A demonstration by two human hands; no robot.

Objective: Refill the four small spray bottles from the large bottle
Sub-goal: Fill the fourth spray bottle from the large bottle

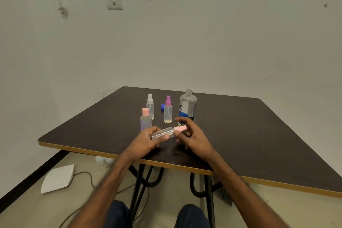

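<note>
Where the blue cap lies just left of the large bottle, it is half hidden behind the purple-topped bottle; the large bottle's lower front is covered by the right hand. Right of the large bottle, dark table is seen out to its yellow-trimmed edge. In front of the large bottle a clear spray bottle is held tilted: its body is gripped by the left hand, its pink head pinched by the right. Further left, a white-topped bottle and a pink-capped bottle are stood upright.

On the table, the cap lies left of the large bottle.
</note>
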